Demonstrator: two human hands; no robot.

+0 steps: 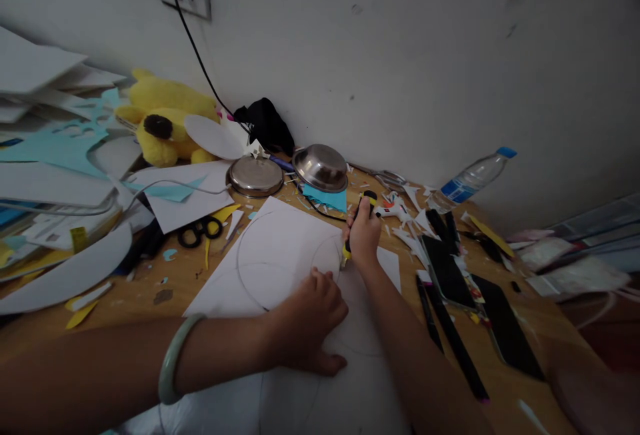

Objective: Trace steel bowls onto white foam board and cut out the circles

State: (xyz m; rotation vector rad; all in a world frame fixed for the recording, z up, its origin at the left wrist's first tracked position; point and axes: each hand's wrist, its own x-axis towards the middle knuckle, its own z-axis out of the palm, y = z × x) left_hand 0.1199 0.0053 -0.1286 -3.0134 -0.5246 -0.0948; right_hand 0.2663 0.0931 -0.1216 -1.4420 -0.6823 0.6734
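Observation:
A large white board [280, 241] with thin pencilled circles lies before me on the desk. My left hand [310, 321] rests on it, fingers spread and pressing down, with a pale green bangle [175, 358] on that wrist. My right hand [364, 235] is wrapped around a yellow and black utility knife [369, 196]. The knife leans, its tip down at the board by the curve of a small drawn circle, just beyond my left fingers. Whether the blade has gone into the board I cannot make out.
Behind the board are a round metal tin [255, 176] and an upturned steel bowl [320, 167]. Black scissors [200, 231] and a yellow plush toy [170, 121] are on the left. A plastic bottle [473, 178], a phone [447, 271] and markers [457, 341] sit right, among paper scraps.

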